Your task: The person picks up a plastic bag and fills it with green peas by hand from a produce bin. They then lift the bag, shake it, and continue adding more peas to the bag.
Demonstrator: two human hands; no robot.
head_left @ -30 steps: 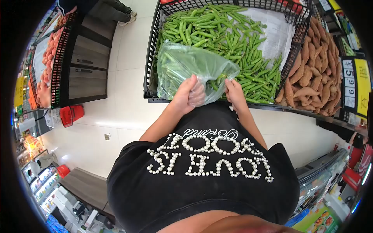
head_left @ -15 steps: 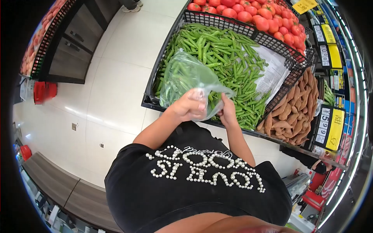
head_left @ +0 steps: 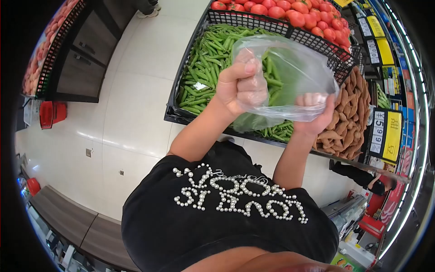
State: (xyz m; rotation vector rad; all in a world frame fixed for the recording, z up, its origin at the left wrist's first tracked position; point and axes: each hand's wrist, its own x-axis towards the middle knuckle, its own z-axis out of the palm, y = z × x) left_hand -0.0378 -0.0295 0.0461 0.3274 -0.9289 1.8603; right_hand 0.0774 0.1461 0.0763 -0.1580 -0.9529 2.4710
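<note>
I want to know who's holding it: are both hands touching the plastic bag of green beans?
Touching. In the head view the left hand is fisted around the plastic bag, and the right hand's fingers grip its other edge.

Clear plastic bag (head_left: 290,77): thin, see-through, crinkled, with glare on its upper side. I hold it up in front of me in both hands, above the black crate of loose pods. My left hand (head_left: 240,84) is a fist bunching the bag's left edge; my right hand (head_left: 312,111) grips its lower right part from underneath, fingers showing through the film. The bag is stretched between the two.

Green pods (head_left: 253,121): a batch inside the bag, sagging in a dark green lump at its bottom, between my wrists.
</note>
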